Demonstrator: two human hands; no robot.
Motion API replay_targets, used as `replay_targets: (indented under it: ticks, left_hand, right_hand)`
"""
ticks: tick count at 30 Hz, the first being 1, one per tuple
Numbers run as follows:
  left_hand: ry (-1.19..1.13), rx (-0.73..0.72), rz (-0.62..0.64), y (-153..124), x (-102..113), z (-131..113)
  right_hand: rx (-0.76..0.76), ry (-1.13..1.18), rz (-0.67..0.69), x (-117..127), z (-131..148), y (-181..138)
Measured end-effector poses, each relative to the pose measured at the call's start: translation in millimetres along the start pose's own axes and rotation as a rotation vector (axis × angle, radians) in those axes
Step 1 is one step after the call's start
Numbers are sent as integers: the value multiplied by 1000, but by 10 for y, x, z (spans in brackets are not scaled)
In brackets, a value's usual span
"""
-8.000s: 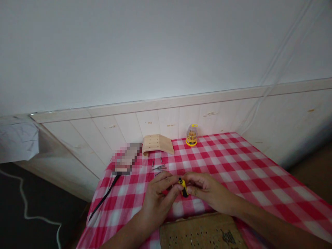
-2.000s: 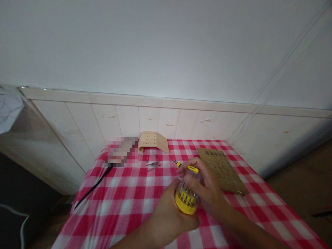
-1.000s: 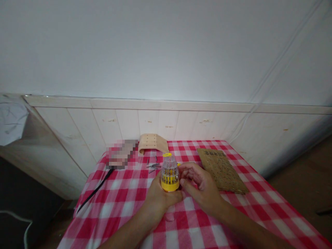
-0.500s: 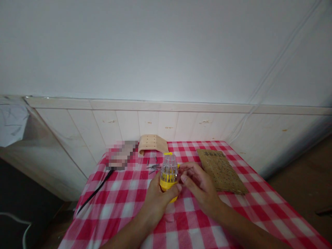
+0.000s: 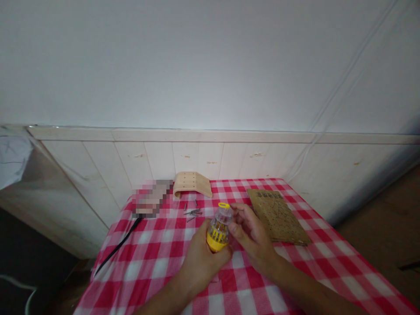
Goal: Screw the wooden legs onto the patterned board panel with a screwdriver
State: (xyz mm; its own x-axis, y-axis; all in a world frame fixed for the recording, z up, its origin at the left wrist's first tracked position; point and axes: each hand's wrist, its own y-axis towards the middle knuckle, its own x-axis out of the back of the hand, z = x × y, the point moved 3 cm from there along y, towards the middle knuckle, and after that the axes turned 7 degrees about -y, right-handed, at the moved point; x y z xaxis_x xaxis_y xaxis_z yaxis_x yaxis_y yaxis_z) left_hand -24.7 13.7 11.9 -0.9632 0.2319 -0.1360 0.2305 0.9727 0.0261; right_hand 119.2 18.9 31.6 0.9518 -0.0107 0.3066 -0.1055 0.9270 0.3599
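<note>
My left hand [image 5: 205,258] is wrapped round the yellow base of a screwdriver bit set [image 5: 218,238], thumb across its front. Through its clear cover, a ring of bits shows, and a yellow loop tops it. The set leans to the right. My right hand [image 5: 251,232] is closed, its curled thumb and fingertips against the right side of the clear cover. Beyond the set, several loose screws [image 5: 193,212] lie on the checked cloth. A bent light-wood piece [image 5: 192,183] with small holes stands behind them.
A brown cardboard piece [image 5: 278,216] with dark printing lies to the right. At the left is a blurred-out flat item [image 5: 152,199] with a black strap [image 5: 120,245]. The red-and-white cloth [image 5: 262,295] covers the table, which meets a white panelled wall [image 5: 229,159].
The bit set has tipped to the right and come a little lower, its top now by my right fingers. My right thumb and fingertips have come against the clear cover.
</note>
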Motion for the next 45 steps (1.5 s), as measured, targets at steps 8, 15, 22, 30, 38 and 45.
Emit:
replay_targets:
  ticks: [8, 15, 22, 30, 38, 45]
  left_hand:
    - [80, 53, 1, -14, -36, 37]
    - [43, 66, -23, 25, -1, 146]
    - [-12, 83, -46, 30, 14, 78]
    - [122, 51, -114, 12, 2, 140]
    - [98, 41, -112, -9, -1, 146]
    - [125, 34, -110, -1, -2, 157]
  right_hand:
    - [-71, -78, 33, 36, 38, 37]
    - [-31, 43, 34, 58, 0, 69]
    - [-15, 164, 97, 82, 33, 73]
    - [-5, -269, 57, 78, 86, 108]
    - [14, -186, 115, 155, 169, 117]
    - [79, -232, 63, 176, 163, 131]
